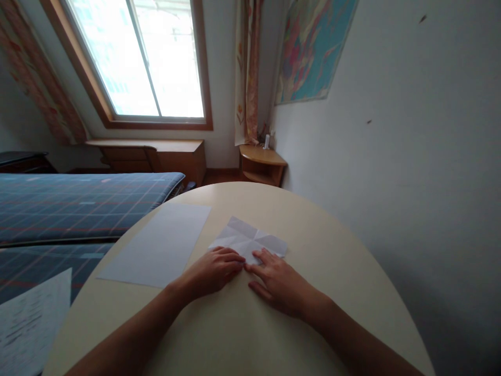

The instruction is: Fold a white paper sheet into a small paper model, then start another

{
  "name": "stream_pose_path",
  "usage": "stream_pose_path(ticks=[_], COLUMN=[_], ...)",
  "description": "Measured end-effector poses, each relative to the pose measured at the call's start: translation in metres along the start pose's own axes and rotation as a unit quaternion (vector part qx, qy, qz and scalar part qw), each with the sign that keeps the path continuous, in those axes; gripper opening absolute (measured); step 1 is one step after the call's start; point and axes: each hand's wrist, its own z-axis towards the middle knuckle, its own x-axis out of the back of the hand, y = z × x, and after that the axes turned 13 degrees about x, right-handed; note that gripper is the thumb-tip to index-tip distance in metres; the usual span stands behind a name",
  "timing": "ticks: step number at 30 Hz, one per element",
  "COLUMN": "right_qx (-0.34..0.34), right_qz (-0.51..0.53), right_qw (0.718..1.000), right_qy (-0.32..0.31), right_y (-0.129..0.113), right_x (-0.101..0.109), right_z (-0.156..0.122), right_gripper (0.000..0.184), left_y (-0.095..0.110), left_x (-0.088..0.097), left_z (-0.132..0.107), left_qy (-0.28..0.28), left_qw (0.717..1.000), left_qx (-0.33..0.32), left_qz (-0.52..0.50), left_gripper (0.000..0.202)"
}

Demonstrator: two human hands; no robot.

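A white sheet of paper [250, 232] with crossing creases lies on the pale round table, its corners turned to the far and near sides. At its near left edge, my left hand [217, 269] has its fingers close together and curled, pinching the paper's near corner. My right hand [276, 279] rests at the near right edge, fingers stretched over the paper and thumb apart on the tabletop. The fingertips of both hands almost meet at the near corner, which they partly hide.
A flat, uncreased white sheet [160, 245] lies left of my hands on the table [332, 292]. Beyond the table's left edge are a plaid mattress [78, 203] and a printed page [35, 324]. A corner shelf [262, 155] stands beyond the far edge, and a wall [410, 183] rises at right.
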Motion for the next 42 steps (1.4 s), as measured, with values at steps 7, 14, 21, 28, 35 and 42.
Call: stream_pose_path(ticks=[7, 14, 21, 28, 35, 42], right_qx=[-0.006, -0.002, 0.002, 0.018, 0.039, 0.041], right_qz=[-0.003, 0.002, 0.01, -0.009, -0.011, -0.007], right_qw=[1.0, 1.0, 1.0, 1.0, 0.999, 0.999], right_qy=[-0.004, 0.009, -0.005, -0.011, -0.013, -0.023], right_y=[0.001, 0.002, 0.002, 0.005, 0.007, 0.009], right_x=[0.003, 0.003, 0.002, 0.005, 0.011, 0.011], right_z=[0.001, -0.002, -0.003, -0.002, -0.002, -0.004], right_gripper=[0.044, 0.044, 0.041, 0.041, 0.04, 0.045], left_y=[0.001, -0.003, -0.002, 0.004, 0.004, 0.001], left_x=[0.003, 0.01, 0.006, 0.012, 0.013, 0.009], left_z=[0.0, -0.006, -0.007, -0.003, -0.003, -0.003], left_qy=[-0.012, -0.028, 0.002, -0.034, -0.022, -0.013], left_qw=[1.0, 0.999, 1.0, 0.999, 0.999, 0.999], left_qx=[0.0, -0.016, 0.023, 0.005, -0.024, -0.022], left_qz=[-0.018, -0.024, 0.007, 0.034, 0.035, 0.031], left_gripper=[0.027, 0.025, 0.028, 0.025, 0.02, 0.02])
